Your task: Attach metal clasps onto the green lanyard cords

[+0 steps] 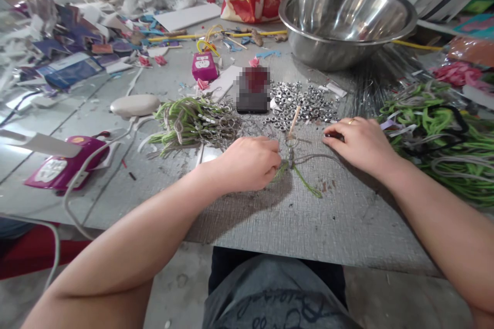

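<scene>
My left hand (249,162) is curled into a loose fist on the grey board (309,226), pinching a green cord (306,182) with a small metal clasp at its end. A thin wooden stick (294,121) stands in a metal ring just above that clasp. My right hand (360,145) lies palm down to the right, with a ring on one finger and its fingertips pressed on a small dark red piece (334,136). A pile of small silver nuts (301,103) lies just beyond both hands.
A heap of finished green cords with clasps (193,123) lies left of my hands, and loose green cords (443,133) are piled at the right. A big steel bowl (347,20) stands behind. A black phone (252,90), pink boxes (57,164), cables and scraps clutter the left.
</scene>
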The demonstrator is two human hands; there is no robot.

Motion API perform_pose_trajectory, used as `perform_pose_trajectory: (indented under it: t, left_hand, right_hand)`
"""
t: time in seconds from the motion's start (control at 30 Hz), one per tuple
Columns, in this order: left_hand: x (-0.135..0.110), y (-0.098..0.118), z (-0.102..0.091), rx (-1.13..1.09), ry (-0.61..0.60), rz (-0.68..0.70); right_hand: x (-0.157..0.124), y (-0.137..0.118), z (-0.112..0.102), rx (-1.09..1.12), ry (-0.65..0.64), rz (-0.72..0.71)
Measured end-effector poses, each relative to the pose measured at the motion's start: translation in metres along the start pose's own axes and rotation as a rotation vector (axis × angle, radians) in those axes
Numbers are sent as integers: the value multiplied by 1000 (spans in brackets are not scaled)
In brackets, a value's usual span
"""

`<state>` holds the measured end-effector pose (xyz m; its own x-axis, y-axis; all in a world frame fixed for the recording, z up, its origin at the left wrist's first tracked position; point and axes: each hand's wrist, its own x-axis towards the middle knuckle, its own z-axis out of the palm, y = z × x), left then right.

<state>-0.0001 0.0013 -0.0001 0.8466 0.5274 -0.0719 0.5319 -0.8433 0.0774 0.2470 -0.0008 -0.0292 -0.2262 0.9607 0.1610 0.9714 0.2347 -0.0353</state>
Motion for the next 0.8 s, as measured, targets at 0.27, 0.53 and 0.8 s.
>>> perform_pose_trajectory:
  t: [0.27,0.53,0.8]
  left_hand:
    - [1,-2,5,-20,100,32]
    - [-1,-1,5,-7,157,125]
    - [1,1,9,10,129,162]
  right_hand:
    - [-5,-11,0,-163,11,-33]
    - [-22,-42,-17,362,72,-50]
    - [-35,-69,-4,619,-160,-112]
